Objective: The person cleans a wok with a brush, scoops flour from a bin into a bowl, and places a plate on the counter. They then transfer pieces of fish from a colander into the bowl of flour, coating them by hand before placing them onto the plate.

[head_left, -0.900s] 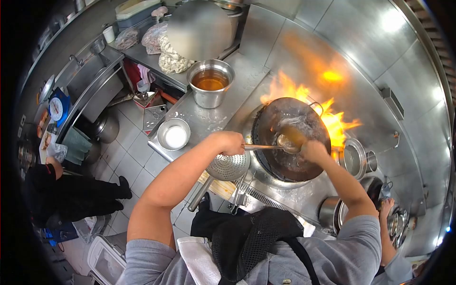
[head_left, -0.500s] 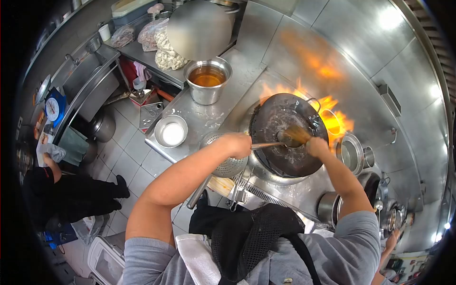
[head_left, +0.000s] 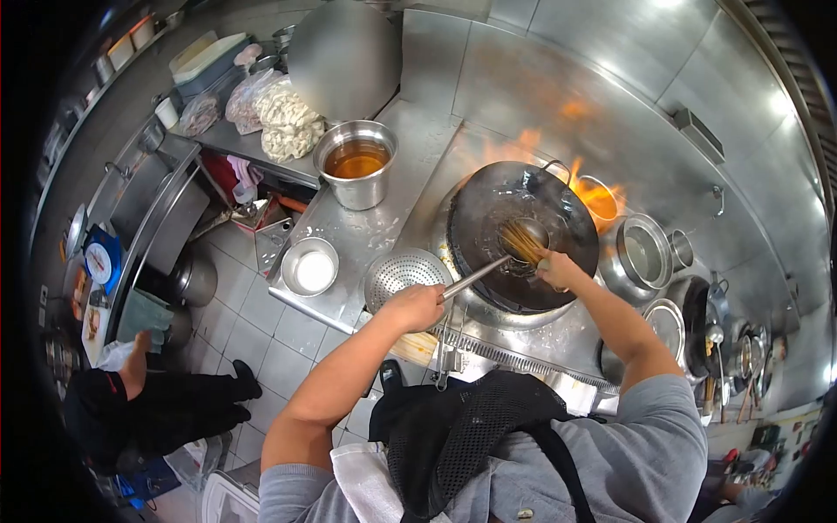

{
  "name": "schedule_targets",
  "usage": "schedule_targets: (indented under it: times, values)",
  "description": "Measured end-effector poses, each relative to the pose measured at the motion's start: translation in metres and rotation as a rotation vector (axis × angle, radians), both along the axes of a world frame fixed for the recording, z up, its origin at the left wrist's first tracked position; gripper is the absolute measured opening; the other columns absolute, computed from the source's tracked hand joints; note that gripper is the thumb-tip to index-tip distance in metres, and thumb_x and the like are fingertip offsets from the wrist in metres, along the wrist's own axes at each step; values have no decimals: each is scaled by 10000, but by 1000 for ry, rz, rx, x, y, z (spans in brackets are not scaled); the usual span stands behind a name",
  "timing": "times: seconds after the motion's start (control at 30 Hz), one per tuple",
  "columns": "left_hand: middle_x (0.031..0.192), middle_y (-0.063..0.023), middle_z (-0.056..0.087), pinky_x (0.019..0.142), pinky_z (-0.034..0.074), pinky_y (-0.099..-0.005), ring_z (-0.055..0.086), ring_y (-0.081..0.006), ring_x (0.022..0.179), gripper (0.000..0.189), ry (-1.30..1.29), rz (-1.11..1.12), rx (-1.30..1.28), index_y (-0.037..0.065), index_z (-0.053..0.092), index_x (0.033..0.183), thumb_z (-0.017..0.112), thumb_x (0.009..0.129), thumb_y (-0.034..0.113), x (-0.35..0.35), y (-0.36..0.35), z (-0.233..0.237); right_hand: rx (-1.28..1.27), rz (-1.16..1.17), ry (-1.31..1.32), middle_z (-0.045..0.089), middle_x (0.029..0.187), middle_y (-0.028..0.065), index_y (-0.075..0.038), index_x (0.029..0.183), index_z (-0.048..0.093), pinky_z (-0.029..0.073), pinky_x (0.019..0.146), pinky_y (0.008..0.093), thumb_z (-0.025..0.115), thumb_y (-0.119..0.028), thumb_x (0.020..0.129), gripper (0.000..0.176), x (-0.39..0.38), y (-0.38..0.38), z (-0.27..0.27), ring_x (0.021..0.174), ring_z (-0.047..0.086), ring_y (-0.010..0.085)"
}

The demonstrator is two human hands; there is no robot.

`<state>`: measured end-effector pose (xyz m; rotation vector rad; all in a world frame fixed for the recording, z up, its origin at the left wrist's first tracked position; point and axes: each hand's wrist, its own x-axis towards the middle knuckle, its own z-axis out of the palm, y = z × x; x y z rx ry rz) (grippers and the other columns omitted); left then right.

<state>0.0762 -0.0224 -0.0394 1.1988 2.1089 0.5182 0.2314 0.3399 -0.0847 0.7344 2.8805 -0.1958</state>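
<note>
A large black wok (head_left: 475, 248) sits tilted over the burner. My left hand (head_left: 417, 307) is wrapped round the handle of a metal ladle (head_left: 478, 275), whose bowl is inside the wok. Pinched in my right hand (head_left: 562, 271) is a bundled bamboo wok brush (head_left: 520, 241), its bristles down by the ladle's bowl. The bristles partly cover that bowl. A perforated strainer (head_left: 403, 275) lies beside my left hand, left of the wok. Some steam or haze hangs over the wok.
Flames (head_left: 523, 146) rise behind the wok. A steel pot of amber liquid (head_left: 357, 161) and a bowl of white contents (head_left: 310, 267) stand on the left counter. Metal pots (head_left: 643, 251) are at the right. Another person (head_left: 144, 418) stands at far left.
My left hand has drawn back toward my body with the ladle handle, showing more of it. The brush has shifted within the wok. Flames behind the wok are smaller, and the view has shifted slightly.
</note>
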Motion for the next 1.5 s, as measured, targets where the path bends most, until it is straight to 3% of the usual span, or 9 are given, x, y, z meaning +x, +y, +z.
schedule_targets:
  times: [0.13,0.33,0.43,0.63,0.87,1.0,1.2,1.4,1.5]
  values:
    - [1014,-198,681,885,491,-459,640,-385,991,327,171,-20,-122,20,579,1136,558,910,254,20,14,-5,-539,-307,-401,694,988,225,-237,1425,500,603,670,409,644,-221,796,645,-16,-3,78,870,706,352]
    - [1014,-203,682,881,490,-466,638,-384,1002,309,1,-50,-37,35,580,1115,552,899,253,0,17,3,-81,-104,-8,690,1039,226,-233,1410,511,541,899,411,670,-312,809,627,5,-14,-1,958,688,358]
    - [982,-190,684,841,493,-466,646,-375,952,287,116,-53,-66,34,575,1102,562,895,233,10,18,9,-756,-340,-336,687,1035,184,-269,1457,451,587,710,456,716,-307,780,729,-2,13,57,880,689,288]
    - [903,-171,675,770,504,-407,660,-313,846,292,-127,-64,-78,28,572,1112,591,899,227,1,25,5,40,-184,35,688,1065,221,-214,1330,582,531,882,481,693,-364,795,566,0,3,-2,974,658,421]
    - [907,-192,674,796,512,-423,656,-347,863,319,205,-111,10,8,570,1127,574,896,229,12,28,-13,-796,-501,-116,676,1077,243,-293,1439,473,555,864,440,744,-370,759,736,7,-1,37,990,684,357]
    - [950,-214,685,809,513,-461,661,-393,886,288,-187,-52,-138,21,580,1099,556,885,212,8,34,24,218,-177,-6,683,1031,229,-287,1418,506,578,811,412,744,-352,780,683,1,31,-27,956,692,350]
    - [979,-241,678,855,500,-472,645,-414,939,323,157,-152,19,3,584,1122,563,874,208,-4,26,-13,-467,-154,-29,674,1110,225,-304,1419,505,546,895,411,775,-348,742,731,1,32,-10,1021,666,365]
    - [1070,-235,675,916,489,-435,630,-392,1041,413,-51,-49,-29,3,555,1235,586,891,230,-6,34,-9,204,-238,4,695,1100,162,-314,1340,572,582,790,400,576,-215,888,463,-15,13,-7,989,687,335]
    - [1052,-236,678,895,495,-432,638,-386,1025,383,137,-88,-11,-11,563,1208,584,901,218,-11,32,6,-222,-199,-31,657,1166,176,-295,1409,515,585,783,445,681,-285,831,602,-21,5,6,1000,668,330]
